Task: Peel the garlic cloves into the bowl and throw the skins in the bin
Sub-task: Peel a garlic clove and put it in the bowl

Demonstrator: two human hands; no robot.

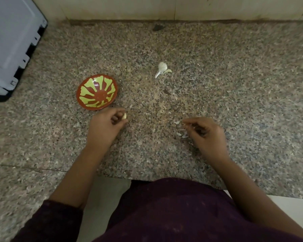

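A red bowl (97, 91) with a yellow-green flower pattern sits on the granite counter (217, 81), nothing visible inside it. Just below and right of the bowl, my left hand (106, 125) grips a pale garlic clove (124, 116) in curled fingers. My right hand (205, 132) hovers low over the counter, its fingertips pinched together beside small white skin scraps (181, 132); whether a scrap is between them I cannot tell. Farther back lies the rest of the garlic bulb (162, 67) with a loose clove (168, 71) at its side.
A grey-white appliance with a black edge (12, 44) fills the far left corner. A tiled wall (164, 7) closes the back of the counter. The counter's front edge (164, 180) runs just ahead of my body. No bin is in view.
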